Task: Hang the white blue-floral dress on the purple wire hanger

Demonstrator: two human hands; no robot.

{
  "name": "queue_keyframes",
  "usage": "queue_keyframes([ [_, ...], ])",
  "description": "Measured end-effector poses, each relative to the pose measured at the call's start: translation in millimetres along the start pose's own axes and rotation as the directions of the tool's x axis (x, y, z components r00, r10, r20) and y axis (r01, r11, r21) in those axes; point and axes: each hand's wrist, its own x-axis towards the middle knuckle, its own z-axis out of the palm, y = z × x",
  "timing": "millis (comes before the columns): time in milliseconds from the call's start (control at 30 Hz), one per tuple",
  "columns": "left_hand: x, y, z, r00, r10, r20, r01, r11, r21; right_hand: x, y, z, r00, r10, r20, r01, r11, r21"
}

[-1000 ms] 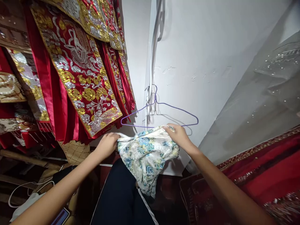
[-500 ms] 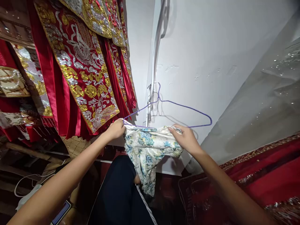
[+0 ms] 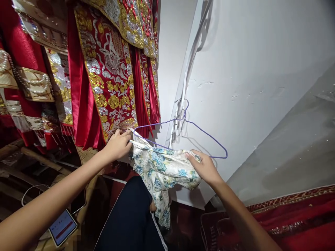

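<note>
Floral satin, cream with blue and green blooms, being gathered between both hands below a purple wire hanger [image 3: 183, 130]. Left hand [image 3: 117, 144] pinching the floral garment [image 3: 163, 170] together with the hanger's left shoulder, fingers closed on both; right hand [image 3: 205, 169] clamped on the bunched cloth further right, just under the hanger's lower bar. Hanging in mid-air over a dark trouser leg [image 3: 131, 223], close to the white wall [image 3: 248, 69], the loose tail of cloth trailing downward. Slipping likely: slick fabric sliding off thin wire, or the hanger tipping because only one end is being gripped; snagging on the red and gold embroidered robes [image 3: 110, 76] just beside the left hand also possible. Showing a lit white and red screen, a phone [image 3: 62, 227] at lower left, its writing too small for reading.
</note>
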Motion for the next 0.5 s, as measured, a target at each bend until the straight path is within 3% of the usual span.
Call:
queue_keyframes([
  [200, 22.0, 28.0, -13.9, 0.991, 0.109, -0.079, -0.115, 0.991, -0.075, -15.9, 5.0, -12.1, 0.994, 0.085, -0.069, -0.098, 0.973, -0.208],
  [367, 47.3, 62.0, -16.7, 0.955, 0.278, -0.101, -0.293, 0.934, -0.202, -23.7, -0.5, -12.0, 1.000, 0.014, 0.009, -0.012, 0.986, -0.164],
  [500, 78.4, 71.2, -0.9, 0.922, 0.349, -0.167, -0.386, 0.857, -0.342, -25.4, -17.3, -5.0, 0.999, -0.029, 0.042, 0.034, 0.991, -0.129],
])
